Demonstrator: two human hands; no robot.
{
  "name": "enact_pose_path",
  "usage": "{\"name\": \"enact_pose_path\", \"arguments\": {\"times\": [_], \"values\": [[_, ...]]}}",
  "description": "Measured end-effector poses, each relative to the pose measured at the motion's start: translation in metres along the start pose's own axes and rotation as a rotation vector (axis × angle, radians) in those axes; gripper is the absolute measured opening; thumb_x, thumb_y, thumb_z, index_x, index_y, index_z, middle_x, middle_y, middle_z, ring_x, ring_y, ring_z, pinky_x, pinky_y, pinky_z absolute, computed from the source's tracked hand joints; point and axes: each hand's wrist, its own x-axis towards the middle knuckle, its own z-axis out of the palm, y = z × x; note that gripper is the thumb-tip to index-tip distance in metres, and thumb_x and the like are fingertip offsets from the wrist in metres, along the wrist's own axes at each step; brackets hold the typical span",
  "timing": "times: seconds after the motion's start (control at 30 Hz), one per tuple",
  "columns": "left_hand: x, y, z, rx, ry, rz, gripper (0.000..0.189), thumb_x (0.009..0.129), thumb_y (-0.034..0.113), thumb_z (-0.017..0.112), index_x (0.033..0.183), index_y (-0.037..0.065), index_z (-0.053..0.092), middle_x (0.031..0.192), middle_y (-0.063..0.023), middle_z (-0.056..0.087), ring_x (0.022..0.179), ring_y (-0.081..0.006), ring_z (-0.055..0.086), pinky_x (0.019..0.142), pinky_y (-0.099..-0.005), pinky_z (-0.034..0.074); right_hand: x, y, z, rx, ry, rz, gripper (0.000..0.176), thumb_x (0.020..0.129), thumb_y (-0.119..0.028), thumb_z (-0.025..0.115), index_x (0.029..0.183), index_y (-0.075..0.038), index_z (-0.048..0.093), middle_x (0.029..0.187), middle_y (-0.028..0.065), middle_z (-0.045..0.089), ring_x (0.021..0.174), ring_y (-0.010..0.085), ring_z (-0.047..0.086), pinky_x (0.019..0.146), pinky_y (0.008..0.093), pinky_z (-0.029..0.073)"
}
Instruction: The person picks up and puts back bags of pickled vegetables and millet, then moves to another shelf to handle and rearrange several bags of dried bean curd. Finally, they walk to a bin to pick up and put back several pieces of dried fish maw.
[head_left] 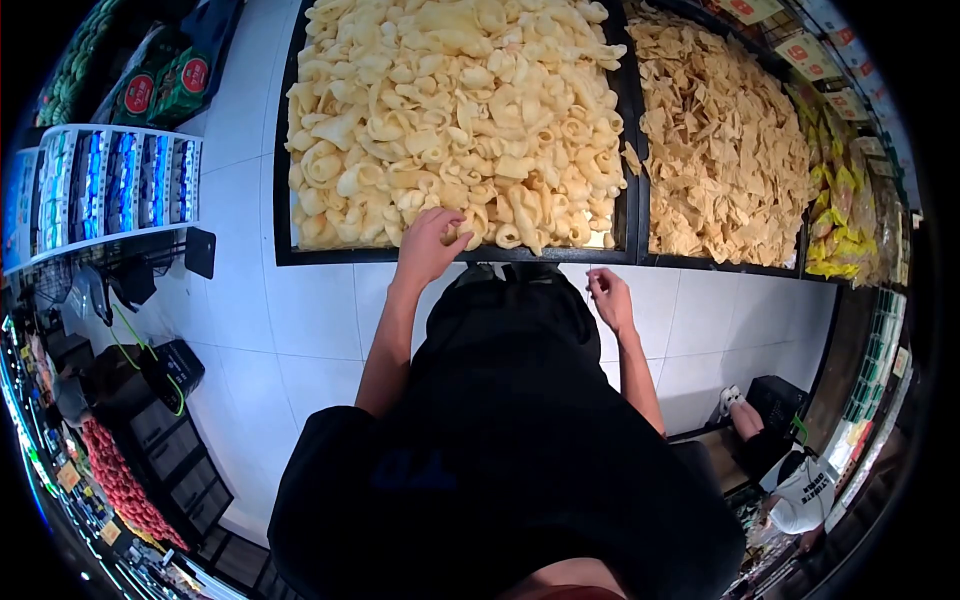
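My left hand rests at the front edge of a black-rimmed bin, its curled fingers touching the pale yellow puffed snack rolls heaped inside. A roll lies right beside the fingertips, and whether the fingers grip it is hard to make out. My right hand hangs below the bin's rim, to the right of my body, over the pale floor. Its fingers are curled, with the thumb close to the index finger. Nothing can be made out clearly in it.
A second bin of flat brown chips adjoins on the right, with yellow packets beyond. At left stands a rack of blue packs. A person in a white top is at lower right. Red produce lies lower left.
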Motion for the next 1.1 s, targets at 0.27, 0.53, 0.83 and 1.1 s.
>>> {"name": "enact_pose_path", "arguments": {"times": [0.27,0.53,0.83,1.1], "values": [[-0.023,0.005,0.021,0.023,-0.163,-0.144,0.038,0.076,0.02,0.076,0.111,0.012,0.062,0.11,-0.0059,0.056,0.099,-0.0287,0.059,0.08,-0.0395,0.05,0.051,-0.152,0.026,-0.207,-0.062,-0.383,0.044,0.083,-0.018,0.069,0.124,-0.008,0.056,0.107,0.0135,0.058,0.084,0.0289,0.063,0.075,0.0382,0.052],[-0.023,-0.003,0.038,0.068,-0.094,-0.113,0.041,0.075,0.015,0.074,0.113,0.015,0.061,0.11,-0.0062,0.054,0.101,-0.0298,0.059,0.082,-0.0412,0.051,0.075,-0.155,0.054,-0.539,-0.053,-0.401,0.067,0.078,-0.023,0.072,0.138,-0.018,0.043,0.118,0.015,0.053,0.093,0.0354,0.063,0.079,0.0437,0.053],[-0.012,0.004,0.012,-0.134,-0.083,-0.074,0.025,0.077,0.012,0.072,0.1,0.009,0.063,0.082,-0.0049,0.059,0.07,-0.0211,0.059,0.07,-0.0342,0.05,0.067,-0.18,0.037,-0.42,-0.021,-0.404,0.067,0.074,-0.02,0.075,0.136,-0.018,0.047,0.112,0.0147,0.056,0.098,0.0365,0.06,0.081,0.0438,0.051],[-0.019,0.003,0.011,0.095,-0.032,0.011,0.032,0.073,0.009,0.074,0.104,0.012,0.064,0.103,-0.0056,0.055,0.096,-0.0268,0.058,0.078,-0.0391,0.051,0.085,-0.239,0.003,-0.103,0.023,-0.513,0.068,0.073,-0.016,0.078,0.136,-0.015,0.051,0.103,0.0102,0.055,0.063,0.015,0.054,0.064,0.0293,0.05]]}}
